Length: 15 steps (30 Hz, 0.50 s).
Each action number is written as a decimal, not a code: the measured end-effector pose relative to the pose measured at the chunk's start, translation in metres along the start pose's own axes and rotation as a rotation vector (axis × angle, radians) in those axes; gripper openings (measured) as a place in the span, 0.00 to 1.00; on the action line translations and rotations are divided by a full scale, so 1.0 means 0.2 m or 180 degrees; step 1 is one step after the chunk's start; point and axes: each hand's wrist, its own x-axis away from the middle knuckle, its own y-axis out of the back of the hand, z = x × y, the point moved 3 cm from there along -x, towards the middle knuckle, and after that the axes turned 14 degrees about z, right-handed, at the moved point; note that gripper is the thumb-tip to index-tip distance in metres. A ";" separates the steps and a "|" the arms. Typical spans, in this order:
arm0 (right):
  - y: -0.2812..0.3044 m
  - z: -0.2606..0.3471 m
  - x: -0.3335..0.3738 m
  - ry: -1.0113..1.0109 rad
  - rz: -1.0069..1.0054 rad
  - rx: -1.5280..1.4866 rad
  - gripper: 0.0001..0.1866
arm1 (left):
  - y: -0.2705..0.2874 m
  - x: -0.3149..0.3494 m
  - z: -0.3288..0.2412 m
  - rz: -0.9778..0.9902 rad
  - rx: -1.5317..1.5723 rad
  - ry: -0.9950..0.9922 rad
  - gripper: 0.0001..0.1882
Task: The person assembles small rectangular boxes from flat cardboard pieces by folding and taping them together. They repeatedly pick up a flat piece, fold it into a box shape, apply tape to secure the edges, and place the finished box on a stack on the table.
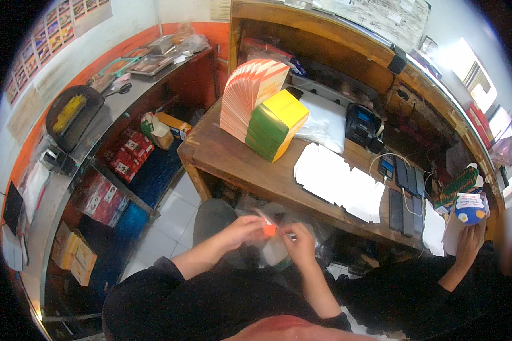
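Note:
My left hand (243, 232) pinches a small orange-and-white piece (269, 229) at its fingertips, above my lap. Beside it my right hand (300, 243) is closed in a pinch near the piece's right side; what lies between its fingertips is too small to make out. Clear plastic film shows around both hands. Below them hangs or lies a clear plastic bag (276, 253) with something pale in it, partly blurred.
Ahead stands a wooden desk (207, 136) with fanned printed cards (250, 94), a yellow-green box (277, 125), white sheets (338, 182), several phones (404, 193) and a black device (363, 126). A co-worker's hand (468, 244) holds a printed package (471, 209) at right. Shelves (145, 85) line the left.

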 end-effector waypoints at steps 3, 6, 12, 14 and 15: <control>0.00 -0.02 -0.02 -0.0172 -0.0212 -0.0276 0.07 | 0.03 -0.01 0.03 -0.0147 -0.0416 -0.0253 0.14; -0.04 -0.06 -0.02 -0.0706 -0.0045 -0.0848 0.08 | 0.01 -0.02 0.05 -0.0497 -0.0932 -0.0374 0.14; -0.07 -0.04 0.01 -0.0225 -0.0122 -0.1135 0.11 | -0.05 -0.02 -0.02 -0.0833 -0.1939 -0.0795 0.13; -0.10 -0.05 0.02 -0.0269 -0.0168 -0.1278 0.10 | -0.09 0.00 -0.08 -0.0990 -0.2532 -0.0762 0.12; -0.11 -0.05 0.02 -0.0286 -0.0186 -0.1352 0.09 | -0.09 0.00 -0.08 -0.1045 -0.2718 -0.0785 0.12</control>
